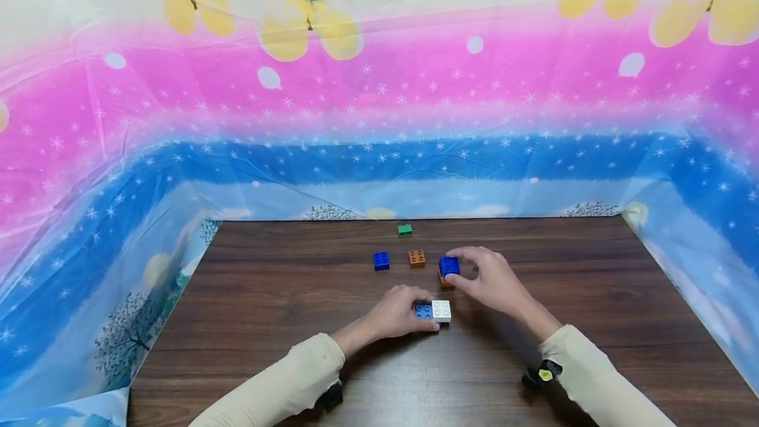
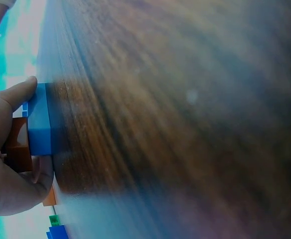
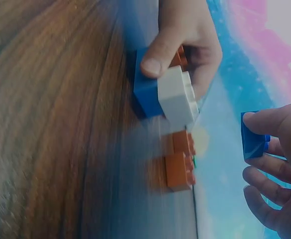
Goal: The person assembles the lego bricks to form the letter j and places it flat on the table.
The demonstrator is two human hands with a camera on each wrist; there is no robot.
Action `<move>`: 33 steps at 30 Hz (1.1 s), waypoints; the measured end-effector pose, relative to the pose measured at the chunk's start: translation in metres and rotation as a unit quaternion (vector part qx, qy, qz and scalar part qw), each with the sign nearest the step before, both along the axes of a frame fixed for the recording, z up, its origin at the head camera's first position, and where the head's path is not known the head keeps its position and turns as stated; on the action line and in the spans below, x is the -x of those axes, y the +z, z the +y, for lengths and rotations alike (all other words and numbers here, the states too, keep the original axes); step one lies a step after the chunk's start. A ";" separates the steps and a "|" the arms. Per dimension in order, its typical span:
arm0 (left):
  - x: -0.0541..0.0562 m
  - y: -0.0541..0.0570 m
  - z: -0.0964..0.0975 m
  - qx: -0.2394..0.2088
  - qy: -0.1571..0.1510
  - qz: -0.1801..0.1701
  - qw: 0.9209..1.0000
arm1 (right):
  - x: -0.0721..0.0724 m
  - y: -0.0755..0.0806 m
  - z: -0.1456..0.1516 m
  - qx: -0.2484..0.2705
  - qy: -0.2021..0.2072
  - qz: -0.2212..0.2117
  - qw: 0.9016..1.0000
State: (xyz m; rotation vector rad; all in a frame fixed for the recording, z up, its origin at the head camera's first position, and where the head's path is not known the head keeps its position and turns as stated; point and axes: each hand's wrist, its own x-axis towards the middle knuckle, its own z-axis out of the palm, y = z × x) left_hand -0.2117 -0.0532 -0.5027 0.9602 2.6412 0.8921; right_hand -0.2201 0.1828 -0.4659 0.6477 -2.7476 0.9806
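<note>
Light, Stiff Bricks in Both Grips

A loose blue brick (image 1: 381,261) sits leftmost on the surface (image 1: 284,269). Next, the person's left grip (image 1: 398,313) pinches a light-blue brick (image 1: 423,312) bearing a white brick (image 1: 441,312); whether the orange piece (image 2: 18,144) there is fully seated is hard to tell. Beyond lie a green brick (image 1: 404,230) and an orange brick (image 1: 417,258). The right grip (image 1: 491,275) pinches a dark-blue brick (image 1: 449,265) above the surface. All should be light, rigid, slightly slick, best taken by opposite sidewalls.
</note>
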 end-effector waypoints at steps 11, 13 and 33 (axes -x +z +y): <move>0.001 -0.001 0.000 -0.022 -0.017 -0.002 1.000 | -0.020 0.003 -0.009 -0.010 0.021 0.020 1.000; 0.001 -0.001 0.000 -0.021 -0.017 -0.002 1.000 | -0.022 0.002 -0.010 -0.011 0.026 0.025 0.999; -0.002 0.000 0.000 -0.025 -0.019 0.013 0.999 | -0.039 -0.016 -0.013 -0.036 0.032 0.021 0.999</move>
